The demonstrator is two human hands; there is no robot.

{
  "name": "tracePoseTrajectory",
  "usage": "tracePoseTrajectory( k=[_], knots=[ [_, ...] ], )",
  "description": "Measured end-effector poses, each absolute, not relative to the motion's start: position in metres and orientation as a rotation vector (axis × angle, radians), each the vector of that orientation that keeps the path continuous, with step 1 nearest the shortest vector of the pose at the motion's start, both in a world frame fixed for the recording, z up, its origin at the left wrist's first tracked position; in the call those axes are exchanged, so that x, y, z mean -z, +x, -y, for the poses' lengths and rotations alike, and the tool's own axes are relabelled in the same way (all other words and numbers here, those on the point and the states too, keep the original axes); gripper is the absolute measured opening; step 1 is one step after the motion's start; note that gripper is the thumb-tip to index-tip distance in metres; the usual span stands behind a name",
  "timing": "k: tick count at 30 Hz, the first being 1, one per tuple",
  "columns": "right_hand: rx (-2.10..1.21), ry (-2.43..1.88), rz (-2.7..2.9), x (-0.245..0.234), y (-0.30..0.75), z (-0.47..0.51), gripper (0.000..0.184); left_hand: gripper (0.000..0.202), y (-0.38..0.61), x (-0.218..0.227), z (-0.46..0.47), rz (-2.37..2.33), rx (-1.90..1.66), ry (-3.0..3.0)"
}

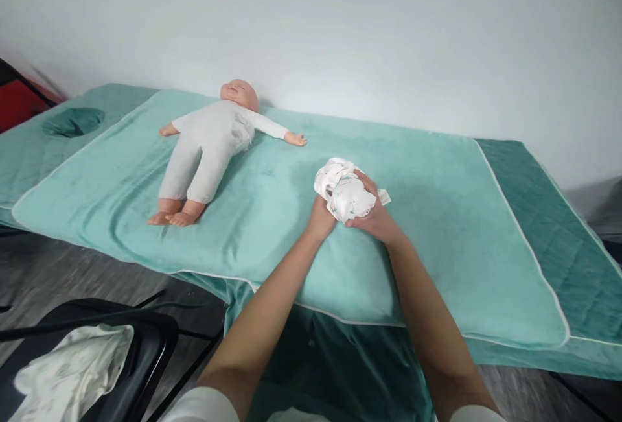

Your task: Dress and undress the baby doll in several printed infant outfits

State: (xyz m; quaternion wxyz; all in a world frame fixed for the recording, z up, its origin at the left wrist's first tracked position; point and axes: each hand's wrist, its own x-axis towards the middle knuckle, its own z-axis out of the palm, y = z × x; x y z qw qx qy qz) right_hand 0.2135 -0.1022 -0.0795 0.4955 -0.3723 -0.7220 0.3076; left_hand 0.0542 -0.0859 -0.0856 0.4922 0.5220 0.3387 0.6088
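Note:
Above the middle of the bed, both my hands are closed around a bunched white printed cloth, perhaps a small garment; its kind does not show. My left hand grips it from the left and below, with most fingers hidden by the fabric. On the other side, my right hand wraps its fingers over the cloth, and a small white tag sticks out past them. A baby doll with a white cloth body lies on its back to the left, arms spread, apart from my hands.
A light green sheet covers the darker green massage bed, which has a face hole at its left end. Behind it rises a white wall. At lower left a black chair bears a crumpled printed cloth.

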Motion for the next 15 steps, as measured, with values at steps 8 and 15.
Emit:
tracePoseTrajectory(
  k=[8,15],
  knots=[
    [-0.615,-1.024,1.130,0.083,0.214,0.108,0.042,0.037,0.056,0.100,0.079,-0.920,-1.450,0.836],
    [-0.675,-1.179,0.809,0.080,0.292,0.128,0.043,0.031,0.047,0.093,0.072,-0.797,-1.581,0.503]
  ],
)
